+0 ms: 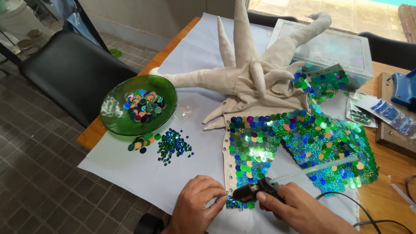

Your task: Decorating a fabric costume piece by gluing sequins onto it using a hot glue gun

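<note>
right hand gripping glue gun, nozzle seemingly hidden

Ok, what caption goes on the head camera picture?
Right hand holds a glue gun to sequinned fabric; left hand pinches its edge.

Both hands enter from the bottom edge, forearms bare. Left hand lies knuckles up, fingers curled inward, fingertips pinched together and pointing right. Right hand comes in from the lower right, wrist angled left, fingers wrapped in a closed grip, thumb on top. The two hands sit near each other, not touching.
</note>
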